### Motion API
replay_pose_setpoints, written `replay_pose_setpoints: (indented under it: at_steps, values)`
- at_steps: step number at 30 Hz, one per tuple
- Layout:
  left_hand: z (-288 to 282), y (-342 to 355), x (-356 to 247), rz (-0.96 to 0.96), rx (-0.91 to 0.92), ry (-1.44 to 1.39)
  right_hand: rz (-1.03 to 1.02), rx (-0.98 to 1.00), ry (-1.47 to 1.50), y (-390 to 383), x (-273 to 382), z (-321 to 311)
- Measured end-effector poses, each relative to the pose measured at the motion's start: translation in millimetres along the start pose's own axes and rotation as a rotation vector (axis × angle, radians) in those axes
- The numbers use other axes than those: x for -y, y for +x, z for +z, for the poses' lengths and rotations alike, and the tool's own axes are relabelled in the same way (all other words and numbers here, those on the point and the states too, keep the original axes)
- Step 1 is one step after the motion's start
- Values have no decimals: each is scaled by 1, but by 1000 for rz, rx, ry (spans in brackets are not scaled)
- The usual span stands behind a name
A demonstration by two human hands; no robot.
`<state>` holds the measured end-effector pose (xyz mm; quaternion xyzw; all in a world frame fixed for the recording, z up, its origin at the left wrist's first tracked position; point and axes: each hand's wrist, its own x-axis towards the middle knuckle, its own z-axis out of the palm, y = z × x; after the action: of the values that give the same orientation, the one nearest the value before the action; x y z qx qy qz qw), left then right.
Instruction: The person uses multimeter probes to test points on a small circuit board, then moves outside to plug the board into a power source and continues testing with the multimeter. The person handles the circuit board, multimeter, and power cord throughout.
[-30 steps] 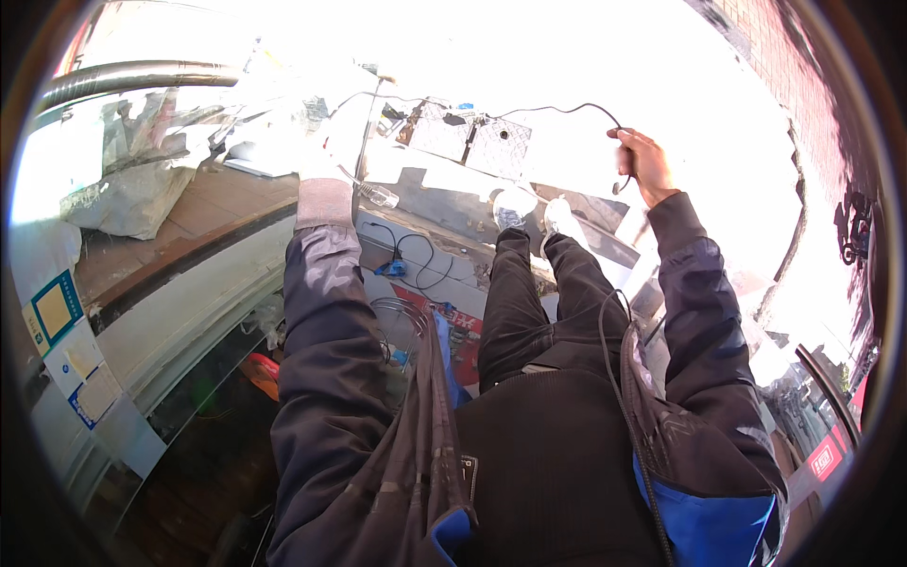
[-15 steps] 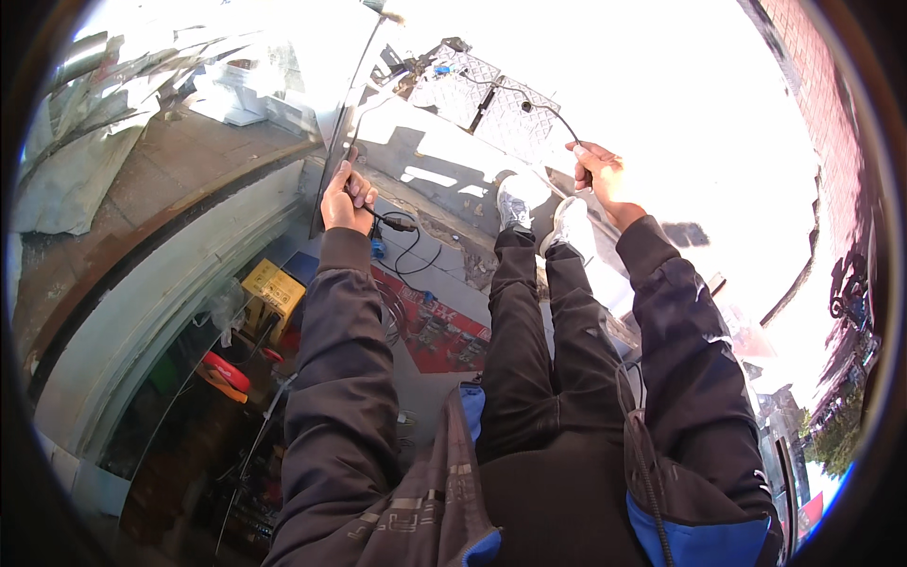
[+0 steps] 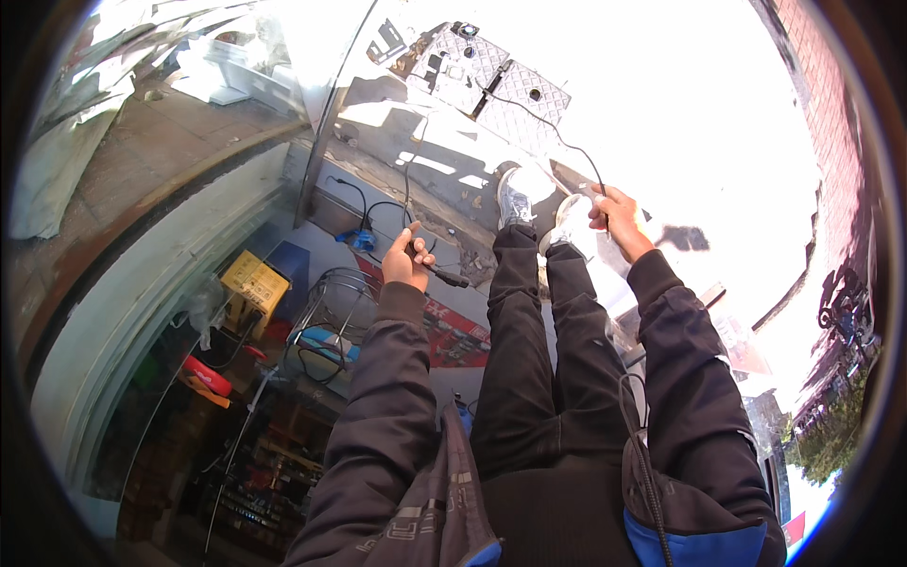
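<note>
My left hand (image 3: 408,262) is closed around a black cord, with a black connector (image 3: 452,279) sticking out below it toward the right. My right hand (image 3: 615,219) pinches a black cable (image 3: 561,137), which runs up to two patterned metal plates (image 3: 523,104) at the back, with small dark items on them. Left of my left hand, a blue plug or adapter (image 3: 359,238) lies among black cords on the floor. My white shoes (image 3: 518,195) are below, between my hands.
On the left are a glass pane (image 3: 161,454) with a pale frame, a yellow box (image 3: 255,283), a red-and-orange object (image 3: 206,375) and sheet material (image 3: 66,151). A coiled-cable bundle (image 3: 326,345) sits below my left hand. A brick surface (image 3: 803,113) and plants (image 3: 831,435) are at the right.
My left hand has moved down and rightward with the cord and connector. My right hand has come lower, and the cable from it now slants down from the plates.
</note>
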<state>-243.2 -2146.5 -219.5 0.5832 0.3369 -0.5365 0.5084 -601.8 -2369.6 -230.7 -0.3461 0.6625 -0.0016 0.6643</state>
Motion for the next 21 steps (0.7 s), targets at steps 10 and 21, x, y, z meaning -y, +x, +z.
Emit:
replay_pose_setpoints:
  at_steps: [10,21]
  values:
    - [34,-9,15,54,135,30,190,-238,422,25,0,-17]
    - [53,-6,12,8,196,-85,81,-194,682,77,4,-46]
